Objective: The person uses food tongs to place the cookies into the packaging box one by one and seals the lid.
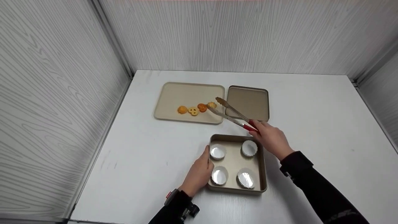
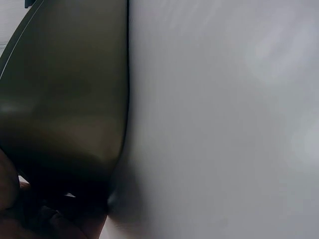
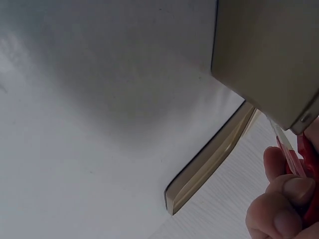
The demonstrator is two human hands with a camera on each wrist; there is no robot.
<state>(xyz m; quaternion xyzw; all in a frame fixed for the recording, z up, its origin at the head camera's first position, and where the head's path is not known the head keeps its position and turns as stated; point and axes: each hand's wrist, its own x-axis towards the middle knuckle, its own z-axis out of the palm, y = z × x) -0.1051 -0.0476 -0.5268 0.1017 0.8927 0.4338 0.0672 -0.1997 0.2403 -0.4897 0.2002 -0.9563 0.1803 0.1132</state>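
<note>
My right hand [image 1: 271, 138] grips red-handled metal tongs [image 1: 231, 120], whose tips are spread apart over the right edge of the beige tray [image 1: 174, 93]. One tip overlaps an orange-brown pretzel-shaped cookie [image 1: 202, 107] in the head view. Beside it lie a pale golden cookie [image 1: 212, 105], a pretzel-shaped yellow cookie [image 1: 193, 111] and a round golden cookie [image 1: 182, 109]. My left hand [image 1: 199, 172] holds the left wall of a deep square baking pan [image 1: 234, 165], thumb along its rim. Several white paper baking cups, one a cup [image 1: 249, 148] at the far right corner, sit inside the pan.
A smaller shallow brown tray [image 1: 247, 102] stands right of the beige tray, partly under the tongs in view. The white table [image 1: 133, 149] is bounded by wood-grain panels at the back [image 1: 236, 37] and sides.
</note>
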